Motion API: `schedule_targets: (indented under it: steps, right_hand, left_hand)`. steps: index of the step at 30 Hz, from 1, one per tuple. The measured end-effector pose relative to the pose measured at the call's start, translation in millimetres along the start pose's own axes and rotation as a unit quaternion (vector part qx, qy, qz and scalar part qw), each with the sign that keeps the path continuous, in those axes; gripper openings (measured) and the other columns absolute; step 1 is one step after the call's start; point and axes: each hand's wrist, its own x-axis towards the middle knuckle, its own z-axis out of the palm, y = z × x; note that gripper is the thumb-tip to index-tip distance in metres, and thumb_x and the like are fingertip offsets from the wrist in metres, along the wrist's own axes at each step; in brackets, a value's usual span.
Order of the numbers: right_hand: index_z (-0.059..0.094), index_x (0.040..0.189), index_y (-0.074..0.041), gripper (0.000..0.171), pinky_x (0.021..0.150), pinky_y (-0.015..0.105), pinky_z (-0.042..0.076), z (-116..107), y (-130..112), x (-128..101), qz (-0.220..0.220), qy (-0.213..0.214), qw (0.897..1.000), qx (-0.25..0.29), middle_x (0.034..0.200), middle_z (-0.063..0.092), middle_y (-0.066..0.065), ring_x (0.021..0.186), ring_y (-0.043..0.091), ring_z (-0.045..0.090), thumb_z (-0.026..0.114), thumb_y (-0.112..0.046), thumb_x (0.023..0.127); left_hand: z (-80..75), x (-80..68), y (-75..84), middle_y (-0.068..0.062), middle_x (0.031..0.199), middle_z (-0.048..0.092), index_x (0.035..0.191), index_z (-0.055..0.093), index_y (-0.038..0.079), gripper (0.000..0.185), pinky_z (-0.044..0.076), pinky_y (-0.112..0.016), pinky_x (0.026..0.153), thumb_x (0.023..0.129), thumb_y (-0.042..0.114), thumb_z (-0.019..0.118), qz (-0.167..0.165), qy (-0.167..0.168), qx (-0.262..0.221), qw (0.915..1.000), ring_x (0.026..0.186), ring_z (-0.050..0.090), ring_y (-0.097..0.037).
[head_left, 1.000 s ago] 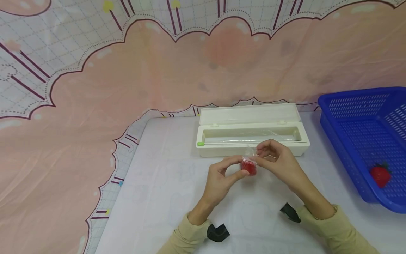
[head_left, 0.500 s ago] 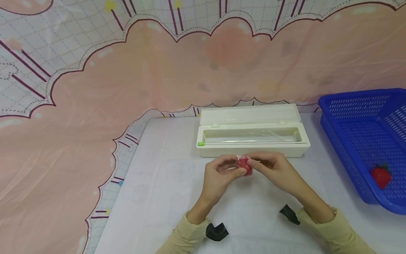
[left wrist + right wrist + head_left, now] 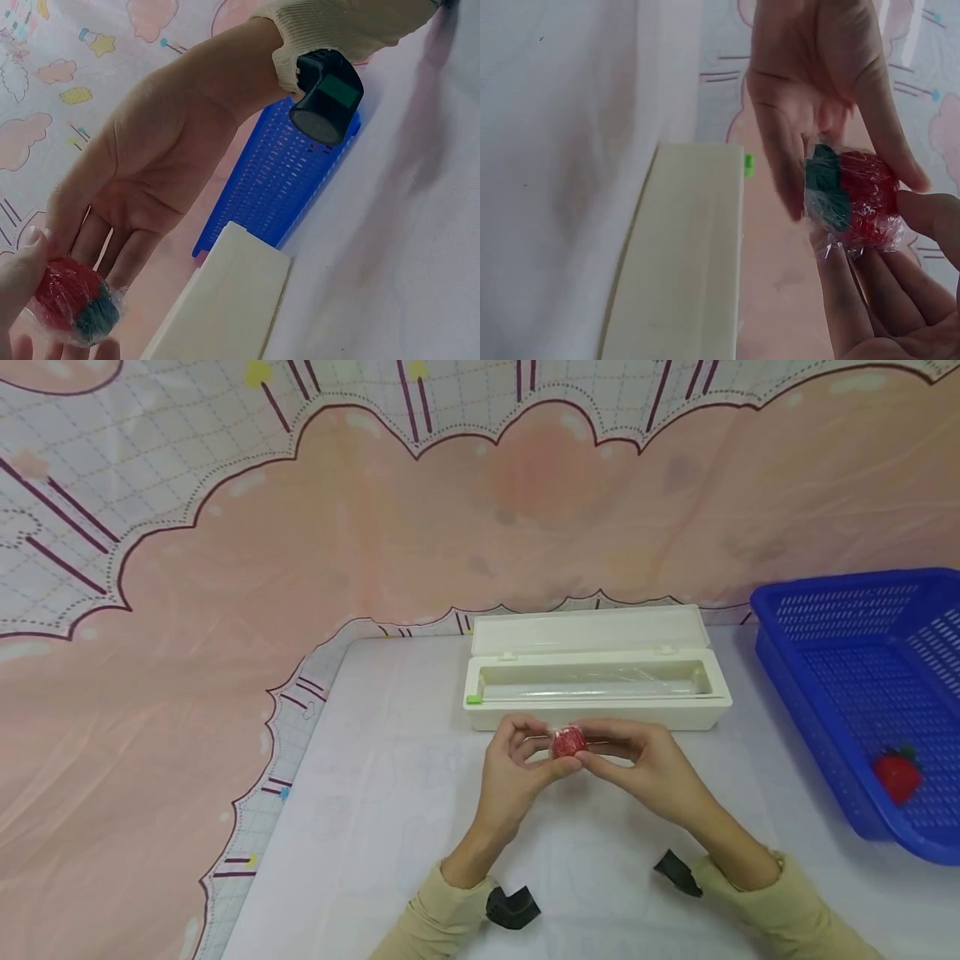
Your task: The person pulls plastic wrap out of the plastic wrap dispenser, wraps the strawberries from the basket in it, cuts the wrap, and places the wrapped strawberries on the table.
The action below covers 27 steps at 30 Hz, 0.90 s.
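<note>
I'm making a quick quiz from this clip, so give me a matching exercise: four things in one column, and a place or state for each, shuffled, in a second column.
Column one:
1. wrapped strawberry
2. bare strawberry
3. cling film box
4. blue basket

Column two:
A. lid open, just behind the hands
B. at the table's right edge
C. held between both hands
D. lying in the basket

Pairs: 1-C, 2-D, 3-A, 4-B
</note>
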Motion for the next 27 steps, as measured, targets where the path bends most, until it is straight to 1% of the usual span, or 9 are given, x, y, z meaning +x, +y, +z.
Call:
schedule_targets:
  steps: [3, 7, 10, 13, 16, 19, 22, 25, 27]
  right_hand:
    - [0.067, 0.121, 0.005, 0.034, 0.09, 0.031, 0.056, 0.1, 0.4, -0.1, -0.003, 0.002, 1.0, -0.001, 0.12, 0.069, 0.017, 0.105, 0.027, 0.07, 0.073, -0.004, 0.089]
    - [0.069, 0.118, 0.003, 0.033, 0.089, 0.029, 0.057, 0.1, 1.3, -0.8, -0.009, 0.005, 1.0, -0.003, 0.117, 0.071, 0.015, 0.104, 0.025, 0.07, 0.075, -0.004, 0.087]
    - [0.07, 0.116, 0.002, 0.032, 0.089, 0.033, 0.057, 0.4, 1.9, -1.6, -0.008, 0.006, 1.0, 0.002, 0.115, 0.071, 0.014, 0.103, 0.022, 0.071, 0.076, -0.003, 0.085]
    - [0.069, 0.116, 0.003, 0.032, 0.087, 0.033, 0.058, 0.4, 2.2, -1.8, -0.008, 0.007, 1.0, 0.012, 0.115, 0.071, 0.016, 0.101, 0.019, 0.071, 0.076, -0.003, 0.085]
    - [0.069, 0.115, 0.005, 0.031, 0.086, 0.028, 0.058, 0.2, 1.7, -0.9, -0.007, 0.008, 1.0, 0.021, 0.114, 0.071, 0.017, 0.099, 0.016, 0.071, 0.076, -0.002, 0.085]
    - [0.07, 0.113, 0.005, 0.03, 0.085, 0.024, 0.057, -0.4, 1.1, -0.2, -0.007, 0.012, 1.0, 0.026, 0.113, 0.071, 0.017, 0.098, 0.014, 0.071, 0.077, -0.001, 0.084]
    - [0.07, 0.112, 0.004, 0.03, 0.084, 0.024, 0.057, -0.4, 0.4, 0.0, -0.005, 0.015, 1.0, 0.025, 0.111, 0.072, 0.017, 0.097, 0.013, 0.071, 0.077, -0.001, 0.084]
    - [0.071, 0.112, 0.004, 0.03, 0.084, 0.024, 0.057, 0.1, -0.5, -0.4, -0.001, 0.017, 1.0, 0.025, 0.111, 0.072, 0.016, 0.097, 0.014, 0.071, 0.078, -0.002, 0.084]
    - [0.071, 0.112, 0.004, 0.03, 0.083, 0.024, 0.058, 0.5, -1.1, -0.9, 0.001, 0.019, 1.0, 0.025, 0.111, 0.072, 0.016, 0.097, 0.016, 0.072, 0.078, -0.003, 0.084]
  left_hand:
    - [0.8, 0.1, -0.4, -0.003, 0.107, 0.062, 0.113, 0.052, 0.006, 0.053, 0.054, -0.029, 0.094, 0.074, 0.013, 0.088, -0.001, 0.001, 0.018, 0.9998, 0.102, 0.064, -0.016]
    - [0.1, 0.4, -1.7, -0.006, 0.115, 0.061, 0.115, 0.055, 0.004, 0.052, 0.048, -0.034, 0.103, 0.076, 0.015, 0.087, 0.006, -0.014, 0.048, 0.9987, 0.111, 0.06, -0.018]
    - [-2.2, 0.7, -2.3, -0.009, 0.124, 0.06, 0.12, 0.057, 0.003, 0.054, 0.049, -0.035, 0.104, 0.077, 0.017, 0.087, -0.002, -0.034, 0.059, 0.9977, 0.118, 0.057, -0.02]
    - [-5.3, 1.5, -1.9, -0.012, 0.128, 0.061, 0.128, 0.058, 0.003, 0.059, 0.05, -0.032, 0.101, 0.079, 0.021, 0.086, -0.029, -0.063, 0.045, 0.9966, 0.118, 0.06, -0.02]
    - [-8.2, 2.5, -1.4, -0.016, 0.127, 0.064, 0.131, 0.058, 0.001, 0.061, 0.053, -0.029, 0.097, 0.081, 0.026, 0.084, -0.059, -0.094, 0.036, 0.9931, 0.113, 0.064, -0.017]
    - [-10.5, 3.0, -1.2, -0.02, 0.123, 0.066, 0.131, 0.059, -0.002, 0.058, 0.055, -0.028, 0.092, 0.085, 0.025, 0.081, -0.073, -0.117, 0.033, 0.9898, 0.107, 0.067, -0.014]
    - [-11.7, 2.9, -1.2, -0.023, 0.12, 0.068, 0.13, 0.06, -0.004, 0.051, 0.057, -0.029, 0.09, 0.087, 0.018, 0.078, -0.074, -0.127, 0.035, 0.9886, 0.103, 0.069, -0.014]
    - [-12.2, 2.5, -1.1, -0.023, 0.118, 0.068, 0.127, 0.063, -0.005, 0.045, 0.057, -0.03, 0.089, 0.087, 0.01, 0.077, -0.069, -0.124, 0.035, 0.9893, 0.101, 0.07, -0.014]
    - [-12.4, 2.0, -1.1, -0.023, 0.118, 0.069, 0.126, 0.064, -0.005, 0.043, 0.057, -0.03, 0.088, 0.086, 0.008, 0.077, -0.067, -0.119, 0.038, 0.9899, 0.102, 0.07, -0.014]
